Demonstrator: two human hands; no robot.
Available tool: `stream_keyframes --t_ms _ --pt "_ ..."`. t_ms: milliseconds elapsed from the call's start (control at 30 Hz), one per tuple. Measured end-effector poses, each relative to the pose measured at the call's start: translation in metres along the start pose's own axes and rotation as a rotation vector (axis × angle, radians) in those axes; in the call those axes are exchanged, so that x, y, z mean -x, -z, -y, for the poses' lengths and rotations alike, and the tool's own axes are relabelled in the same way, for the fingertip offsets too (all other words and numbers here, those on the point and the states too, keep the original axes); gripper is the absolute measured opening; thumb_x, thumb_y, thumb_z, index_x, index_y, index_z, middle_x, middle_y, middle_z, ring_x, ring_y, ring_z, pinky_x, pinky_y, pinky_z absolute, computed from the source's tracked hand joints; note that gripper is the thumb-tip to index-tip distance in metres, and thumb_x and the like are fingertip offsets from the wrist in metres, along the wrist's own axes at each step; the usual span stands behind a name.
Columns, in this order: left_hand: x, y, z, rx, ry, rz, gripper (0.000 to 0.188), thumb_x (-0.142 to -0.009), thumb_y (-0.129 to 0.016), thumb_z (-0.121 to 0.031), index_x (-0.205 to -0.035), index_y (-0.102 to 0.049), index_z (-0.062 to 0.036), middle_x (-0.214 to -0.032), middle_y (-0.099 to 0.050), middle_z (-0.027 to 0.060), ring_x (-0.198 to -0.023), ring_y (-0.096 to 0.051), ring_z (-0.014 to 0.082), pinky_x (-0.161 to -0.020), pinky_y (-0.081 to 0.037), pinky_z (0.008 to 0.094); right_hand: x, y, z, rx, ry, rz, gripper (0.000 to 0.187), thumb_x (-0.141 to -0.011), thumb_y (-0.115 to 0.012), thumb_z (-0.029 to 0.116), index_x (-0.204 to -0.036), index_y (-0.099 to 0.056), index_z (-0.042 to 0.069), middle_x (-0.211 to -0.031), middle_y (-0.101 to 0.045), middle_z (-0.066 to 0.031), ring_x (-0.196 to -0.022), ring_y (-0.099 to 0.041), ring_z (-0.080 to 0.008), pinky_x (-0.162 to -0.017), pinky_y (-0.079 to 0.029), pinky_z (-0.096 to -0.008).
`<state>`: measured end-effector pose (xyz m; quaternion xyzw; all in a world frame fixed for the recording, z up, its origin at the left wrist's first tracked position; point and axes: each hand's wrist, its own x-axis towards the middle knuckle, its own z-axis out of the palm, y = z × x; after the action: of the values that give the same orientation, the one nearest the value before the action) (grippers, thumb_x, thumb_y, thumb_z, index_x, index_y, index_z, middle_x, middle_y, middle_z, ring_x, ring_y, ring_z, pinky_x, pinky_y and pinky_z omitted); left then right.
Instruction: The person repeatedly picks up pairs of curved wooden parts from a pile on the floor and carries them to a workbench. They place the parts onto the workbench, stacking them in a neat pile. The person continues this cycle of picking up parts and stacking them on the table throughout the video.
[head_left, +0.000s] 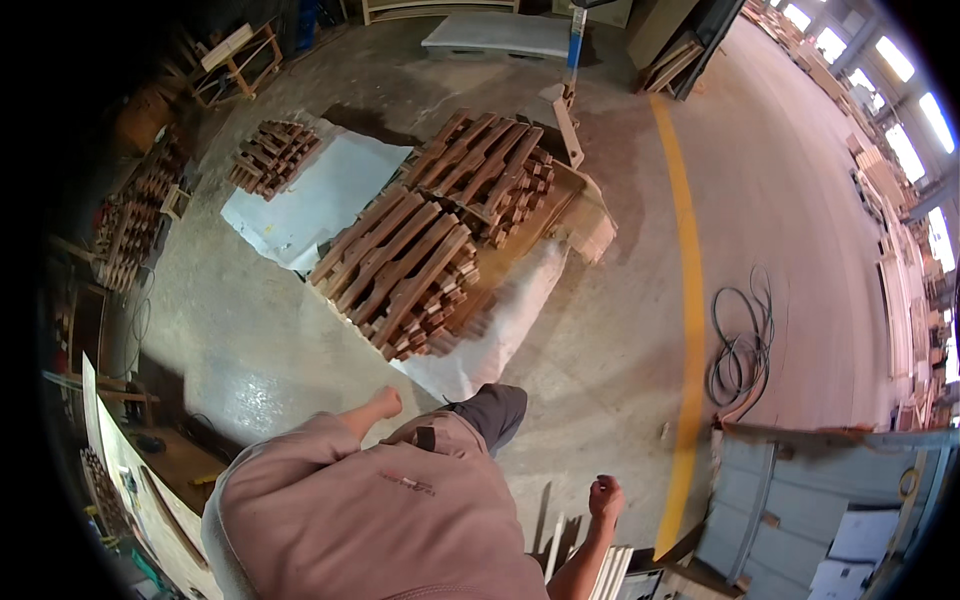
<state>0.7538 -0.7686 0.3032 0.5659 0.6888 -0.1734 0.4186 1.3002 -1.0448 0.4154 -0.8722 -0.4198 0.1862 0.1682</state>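
My left hand (387, 402) hangs by my side, loosely curled, with nothing seen in it. It is nearest to stacks of shaped wooden slats (400, 265), brown and notched, piled in crossed layers ahead of me. White sheeting (520, 330) lies under and beside the piles. Out to the right, my right hand (606, 497) has its fingers folded in, and no object shows in it. Pale wooden strips (612, 575) stand below that hand, partly hidden by my forearm. Neither hand touches the slats.
A pallet jack with a blue handle (576, 45) stands behind the stacks. A smaller slat pile (272, 158) sits at the far left on more sheeting. The yellow floor line (685, 300) runs along the right, near a coiled hose (740, 345) and a grey metal cabinet (800, 500).
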Motion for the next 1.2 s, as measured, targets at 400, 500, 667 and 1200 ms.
stream_keyframes --t_ms 400,500,667,1200 --pt "-0.182 0.007 -0.367 0.516 0.013 -0.121 0.009 -0.081 -0.065 -0.008 -0.087 -0.071 -0.0062 -0.079 -0.072 0.0126 -0.069 -0.069 0.0252 -0.066 -0.057 0.0397 -0.326 0.064 -0.112 -0.173 -0.298 0.619 0.026 -0.083 -0.067 0.016 -0.103 -0.076 0.002 -0.082 -0.076 -0.0112 -0.073 -0.075 -0.0186 -0.065 -0.059 -0.0318" --pt "-0.266 0.043 -0.459 0.769 -0.201 -0.315 0.003 -0.083 -0.061 -0.004 -0.085 -0.058 -0.0054 -0.082 -0.063 0.0133 -0.079 -0.059 0.0235 -0.07 -0.048 0.0404 -0.386 0.082 -0.131 -0.389 -0.59 0.624 0.022 -0.084 -0.068 0.011 -0.102 -0.076 0.0 -0.081 -0.075 -0.0113 -0.065 -0.072 -0.016 -0.058 -0.058 -0.0296" --pt "-0.297 0.214 -0.712 0.65 -0.457 -0.605 0.005 -0.084 -0.066 -0.011 -0.087 -0.069 -0.0114 -0.076 -0.07 0.0068 -0.073 -0.069 0.019 -0.065 -0.052 0.0351 -0.519 0.12 -0.135 -0.408 -0.647 0.621 0.03 -0.086 -0.071 0.019 -0.11 -0.075 0.001 -0.089 -0.075 -0.0112 -0.077 -0.071 -0.0192 -0.067 -0.058 -0.0359" --pt "-0.36 0.634 -1.199 0.957 -0.54 -1.049 0.023 -0.081 -0.071 -0.004 -0.103 -0.065 -0.0063 -0.088 -0.07 0.0067 -0.077 -0.068 0.0147 -0.065 -0.055 0.0317 -1.188 0.257 -0.129 -0.68 -0.526 0.491 0.024 -0.087 -0.062 0.003 -0.109 -0.066 -0.004 -0.087 -0.071 -0.017 -0.064 -0.069 -0.0262 -0.051 -0.054 -0.0317"
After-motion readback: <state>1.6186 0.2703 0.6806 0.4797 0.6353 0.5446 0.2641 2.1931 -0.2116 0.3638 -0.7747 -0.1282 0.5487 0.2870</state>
